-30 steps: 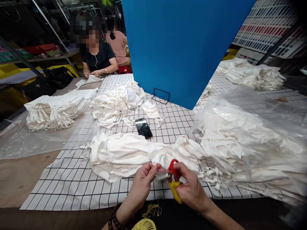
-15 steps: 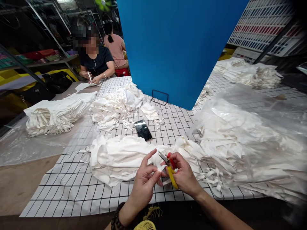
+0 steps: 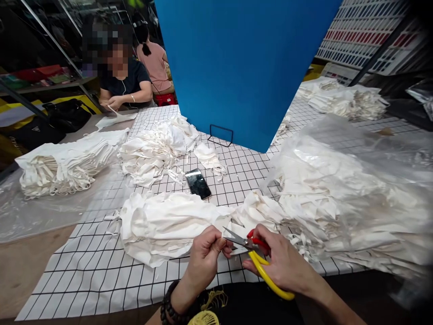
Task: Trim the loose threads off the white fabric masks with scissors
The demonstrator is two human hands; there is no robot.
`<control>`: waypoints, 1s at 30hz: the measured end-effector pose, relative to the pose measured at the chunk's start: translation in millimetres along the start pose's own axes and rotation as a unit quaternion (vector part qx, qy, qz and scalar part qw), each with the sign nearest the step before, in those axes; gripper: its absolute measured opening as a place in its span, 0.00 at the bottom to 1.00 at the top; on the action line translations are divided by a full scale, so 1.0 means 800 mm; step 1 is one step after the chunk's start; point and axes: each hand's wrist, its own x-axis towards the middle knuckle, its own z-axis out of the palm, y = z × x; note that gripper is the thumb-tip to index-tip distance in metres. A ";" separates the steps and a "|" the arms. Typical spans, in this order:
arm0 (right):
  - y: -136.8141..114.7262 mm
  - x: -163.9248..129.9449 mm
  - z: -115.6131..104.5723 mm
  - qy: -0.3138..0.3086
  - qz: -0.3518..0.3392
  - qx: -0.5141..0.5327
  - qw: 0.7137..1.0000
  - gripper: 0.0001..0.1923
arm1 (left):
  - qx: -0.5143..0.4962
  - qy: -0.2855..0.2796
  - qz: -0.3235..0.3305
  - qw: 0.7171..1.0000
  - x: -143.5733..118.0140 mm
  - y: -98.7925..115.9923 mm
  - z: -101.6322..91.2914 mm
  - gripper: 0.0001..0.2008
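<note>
We find the left hand (image 3: 207, 253) closed, pinching a small piece of white fabric (image 3: 233, 228) between thumb and fingertips at the near edge of the gridded table cover (image 3: 101, 275). The right hand (image 3: 287, 266) grips a pair of scissors (image 3: 252, 248) with one red and one yellow handle; the blades stand slightly apart, their tips just beside the left fingers.

We judge the fabric light, soft and limp. It will sag and fold unless held taut close to the blades, so the pinch belongs right beside the cut. The scissors are stiff and sharp-tipped; the handles are the only safe hold.

The held piece runs into a heap of white cloth (image 3: 162, 223) directly behind the hands. A larger stack under clear plastic sheeting (image 3: 355, 180) lies to the right, and a dark phone (image 3: 198, 183) rests on the cover beyond the heap.

We cannot make out where the pinched piece ends, as the left fingers cover it. Whether the blades touch cloth is unclear. A blue panel (image 3: 246, 67) blocks the table's far middle. A co-worker's hands (image 3: 113, 104) at the far left corner hold something pale, too small to identify.
</note>
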 end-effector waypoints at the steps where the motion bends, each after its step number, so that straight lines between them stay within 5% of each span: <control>1: -0.003 0.000 0.001 -0.002 0.003 -0.006 1.000 0.22 | 0.002 -0.005 -0.004 1.000 0.000 -0.001 0.000 0.11; 30: -0.024 0.000 0.005 -0.015 -0.014 -0.034 0.999 0.19 | 0.011 -0.042 0.020 0.999 -0.005 -0.015 -0.005 0.13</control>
